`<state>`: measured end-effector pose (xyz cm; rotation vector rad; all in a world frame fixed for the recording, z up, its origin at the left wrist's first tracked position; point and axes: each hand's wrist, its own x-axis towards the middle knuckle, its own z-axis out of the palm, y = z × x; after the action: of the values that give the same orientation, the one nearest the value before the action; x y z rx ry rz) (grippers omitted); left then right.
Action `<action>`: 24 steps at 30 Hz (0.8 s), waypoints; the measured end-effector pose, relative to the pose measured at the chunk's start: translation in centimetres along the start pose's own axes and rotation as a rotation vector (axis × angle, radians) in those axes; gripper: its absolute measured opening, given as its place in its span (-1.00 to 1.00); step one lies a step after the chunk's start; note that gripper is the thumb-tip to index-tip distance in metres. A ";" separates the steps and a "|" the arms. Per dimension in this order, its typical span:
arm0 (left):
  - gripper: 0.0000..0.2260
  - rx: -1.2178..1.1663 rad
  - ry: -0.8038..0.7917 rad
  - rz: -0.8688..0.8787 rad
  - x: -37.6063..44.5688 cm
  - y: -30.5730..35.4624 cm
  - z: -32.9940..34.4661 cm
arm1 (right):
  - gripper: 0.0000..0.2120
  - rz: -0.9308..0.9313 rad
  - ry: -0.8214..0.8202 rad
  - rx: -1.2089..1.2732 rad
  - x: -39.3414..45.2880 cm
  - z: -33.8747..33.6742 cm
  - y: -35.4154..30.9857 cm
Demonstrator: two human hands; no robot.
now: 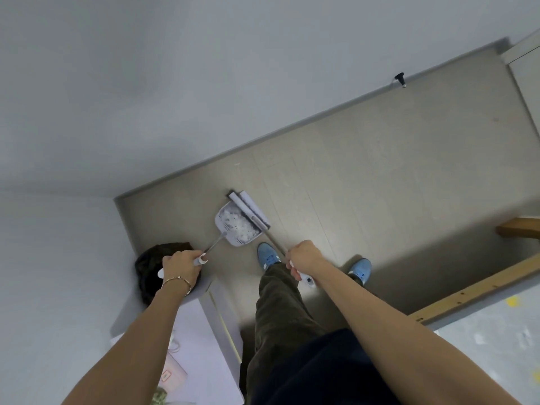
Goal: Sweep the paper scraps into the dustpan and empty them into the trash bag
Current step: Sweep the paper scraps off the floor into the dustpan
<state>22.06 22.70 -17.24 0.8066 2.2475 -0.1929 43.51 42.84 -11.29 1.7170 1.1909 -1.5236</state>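
Note:
A grey dustpan (224,222) rests on the floor ahead of my feet, with a heap of white paper scraps (240,226) inside it. My left hand (181,266) grips the white end of the dustpan's long handle. A flat white broom head (249,209) lies against the dustpan's open edge. The top of the broom's pole is held in my right hand (304,257). A black trash bag (159,264) sits in the corner at the left, partly hidden behind my left hand.
Grey walls meet in a corner (117,198) just past the trash bag. A white cabinet or table edge (210,305) stands at my lower left. A wooden frame (479,287) runs along the right. My blue shoes (267,255) stand close behind the dustpan.

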 end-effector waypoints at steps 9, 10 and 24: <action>-0.75 -0.451 0.096 -0.213 -4.7 5.3 0.2 | -0.87 -0.153 0.048 0.114 -1.8 -11.5 5.6; -0.78 -0.510 0.109 -0.249 -5.2 6.4 0.4 | -0.86 -0.152 0.052 0.139 -1.3 -13.4 6.0; -0.76 -1.053 0.452 -0.600 -12.3 25.2 3.2 | -0.83 -0.232 0.079 0.013 3.5 -39.5 6.8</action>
<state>45.78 35.48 -8.70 -0.4296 2.4594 0.9113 68.30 74.29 -7.47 1.7093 1.4669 -1.6111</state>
